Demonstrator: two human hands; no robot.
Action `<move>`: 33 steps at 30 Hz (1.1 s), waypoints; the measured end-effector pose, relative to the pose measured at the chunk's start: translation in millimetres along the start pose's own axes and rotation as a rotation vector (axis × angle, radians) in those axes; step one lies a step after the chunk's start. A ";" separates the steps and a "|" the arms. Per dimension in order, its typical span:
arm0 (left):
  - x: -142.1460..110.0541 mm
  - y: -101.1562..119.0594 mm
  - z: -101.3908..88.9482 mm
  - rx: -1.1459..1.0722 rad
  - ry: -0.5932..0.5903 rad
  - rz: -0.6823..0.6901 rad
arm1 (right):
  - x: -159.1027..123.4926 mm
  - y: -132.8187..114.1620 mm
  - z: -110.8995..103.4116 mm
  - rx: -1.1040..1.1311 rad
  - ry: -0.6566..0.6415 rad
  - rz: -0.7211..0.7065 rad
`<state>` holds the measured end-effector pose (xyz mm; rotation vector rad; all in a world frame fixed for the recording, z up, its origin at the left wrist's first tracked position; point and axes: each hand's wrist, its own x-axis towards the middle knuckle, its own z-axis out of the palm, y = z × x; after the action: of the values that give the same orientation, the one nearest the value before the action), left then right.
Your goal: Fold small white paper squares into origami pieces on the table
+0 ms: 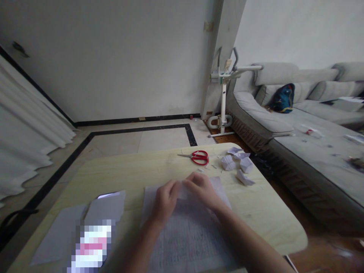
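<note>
My left hand (167,197) and my right hand (201,186) meet over a large sheet covered in writing (196,235). Between them they pinch a small piece of white paper (183,192), its shape partly hidden by the fingers. Both hands are closed, with the fingertips on the paper's upper edge. Just beyond the sheet lie red-handled scissors (200,157), blades pointing left. Several small folded paper pieces (228,163) sit to the right of the scissors, with tiny paper scraps around them.
White paper sheets (61,231) and a blurred-out bright screen (93,246) lie at the table's left. The wooden table (273,223) has rounded corners. A grey sofa (307,151) with a blue bag (284,99) stands at right, beside white exercise equipment (223,98).
</note>
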<state>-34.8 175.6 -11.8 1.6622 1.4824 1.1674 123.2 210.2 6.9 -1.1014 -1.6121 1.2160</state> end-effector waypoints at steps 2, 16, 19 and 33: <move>0.8 -0.2 -1.0 -0.003 -0.001 -0.015 | 0.7 1.0 -0.2 0.016 -0.009 0.012; 2.4 4.7 0.3 -0.173 0.013 -0.103 | 3.0 2.6 -0.8 0.067 0.044 0.008; 3.8 5.5 0.3 -0.271 -0.024 -0.147 | 5.1 4.0 -2.3 0.094 0.096 0.010; 1.2 1.7 2.0 -0.206 -0.141 -0.118 | 6.4 11.4 -2.5 -0.051 0.001 -0.095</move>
<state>-32.3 176.7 -10.9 1.4660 1.3079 1.0767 125.6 218.7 -3.1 -1.0449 -1.6836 1.1171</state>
